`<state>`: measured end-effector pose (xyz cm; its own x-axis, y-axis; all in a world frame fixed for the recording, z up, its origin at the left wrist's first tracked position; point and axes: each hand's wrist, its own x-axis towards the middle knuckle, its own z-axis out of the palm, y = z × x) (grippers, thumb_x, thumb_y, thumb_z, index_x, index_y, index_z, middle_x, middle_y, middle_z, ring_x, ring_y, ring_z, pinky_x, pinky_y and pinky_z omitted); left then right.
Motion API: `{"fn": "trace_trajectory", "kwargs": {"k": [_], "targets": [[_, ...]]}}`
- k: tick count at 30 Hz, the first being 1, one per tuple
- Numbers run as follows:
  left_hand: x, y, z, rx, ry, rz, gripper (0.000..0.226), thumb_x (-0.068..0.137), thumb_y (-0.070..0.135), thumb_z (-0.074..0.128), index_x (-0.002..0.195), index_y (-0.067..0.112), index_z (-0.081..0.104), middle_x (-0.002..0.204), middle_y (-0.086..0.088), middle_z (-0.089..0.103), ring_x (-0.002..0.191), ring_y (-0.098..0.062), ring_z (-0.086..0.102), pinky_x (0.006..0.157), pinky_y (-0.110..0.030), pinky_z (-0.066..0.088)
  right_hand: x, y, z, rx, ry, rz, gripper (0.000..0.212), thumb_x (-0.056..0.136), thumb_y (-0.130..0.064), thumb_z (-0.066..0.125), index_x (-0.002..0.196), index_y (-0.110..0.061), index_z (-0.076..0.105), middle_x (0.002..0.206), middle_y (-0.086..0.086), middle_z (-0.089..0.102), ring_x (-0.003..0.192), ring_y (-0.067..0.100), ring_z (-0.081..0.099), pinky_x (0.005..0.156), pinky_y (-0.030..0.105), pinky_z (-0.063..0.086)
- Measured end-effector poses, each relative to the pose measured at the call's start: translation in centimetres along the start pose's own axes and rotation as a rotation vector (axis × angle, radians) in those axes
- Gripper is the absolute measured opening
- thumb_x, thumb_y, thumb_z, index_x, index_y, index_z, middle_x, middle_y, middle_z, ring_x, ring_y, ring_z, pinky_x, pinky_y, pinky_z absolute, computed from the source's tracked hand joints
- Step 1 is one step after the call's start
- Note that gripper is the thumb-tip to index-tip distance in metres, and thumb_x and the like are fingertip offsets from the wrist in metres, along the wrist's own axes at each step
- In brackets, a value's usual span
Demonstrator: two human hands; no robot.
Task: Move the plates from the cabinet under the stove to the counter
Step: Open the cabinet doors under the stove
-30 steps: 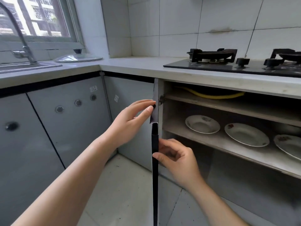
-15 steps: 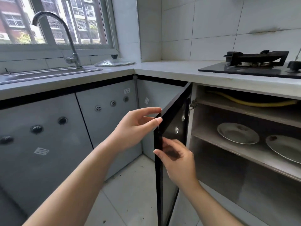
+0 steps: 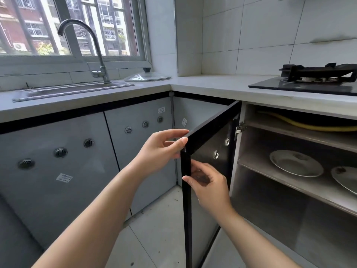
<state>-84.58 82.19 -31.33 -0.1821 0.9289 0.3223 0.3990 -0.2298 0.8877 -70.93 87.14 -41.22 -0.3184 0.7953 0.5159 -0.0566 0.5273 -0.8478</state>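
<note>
The black-framed cabinet door (image 3: 209,132) under the stove (image 3: 309,82) stands open, edge-on towards me. My left hand (image 3: 160,149) pinches its top corner. Lower down, my right hand (image 3: 209,185) holds the door's free edge, fingers on the inner side. On the middle shelf (image 3: 286,181) inside lies a white plate (image 3: 296,165), with a second plate (image 3: 345,179) cut off by the right frame edge. The pale counter (image 3: 212,86) runs above the cabinet.
A yellow hose (image 3: 309,126) lies on the upper shelf. A sink (image 3: 73,89) with a tall tap (image 3: 96,49) sits at the left under the window, a glass lid (image 3: 147,76) beside it. Grey cabinet fronts line the left side; tiled floor (image 3: 162,225) lies below.
The door has swung further open while both hands stay on its edge. My view has turned left, so the third plate has left the frame and the sink shows more.
</note>
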Motion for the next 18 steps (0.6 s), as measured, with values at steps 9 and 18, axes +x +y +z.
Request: {"fn": "trace_trajectory", "kwargs": {"k": [9, 18], "targets": [[0.0, 0.2, 0.2, 0.060, 0.011, 0.016, 0.024, 0.093, 0.021, 0.055, 0.115, 0.025, 0.062, 0.106, 0.008, 0.070, 0.095, -0.002, 0.066, 0.075, -0.023, 0.057, 0.1, 0.0, -1.0, 0.037, -0.074, 0.081, 0.033, 0.079, -0.012, 0.073, 0.107, -0.028, 0.068, 0.098, -0.006, 0.072, 0.090, 0.008, 0.067, 0.081, 0.020, 0.053], [0.5, 2.6, 3.2, 0.220, 0.099, 0.098, 0.026, 0.090, 0.022, 0.053, 0.112, 0.030, 0.064, 0.109, 0.011, 0.066, 0.103, 0.002, 0.059, 0.081, -0.010, 0.046, -0.7, 0.2, -4.7, 0.012, -0.020, 0.121, 0.034, 0.081, -0.023, 0.071, 0.112, -0.032, 0.064, 0.099, -0.011, 0.070, 0.092, 0.003, 0.065, 0.081, 0.017, 0.052]]}}
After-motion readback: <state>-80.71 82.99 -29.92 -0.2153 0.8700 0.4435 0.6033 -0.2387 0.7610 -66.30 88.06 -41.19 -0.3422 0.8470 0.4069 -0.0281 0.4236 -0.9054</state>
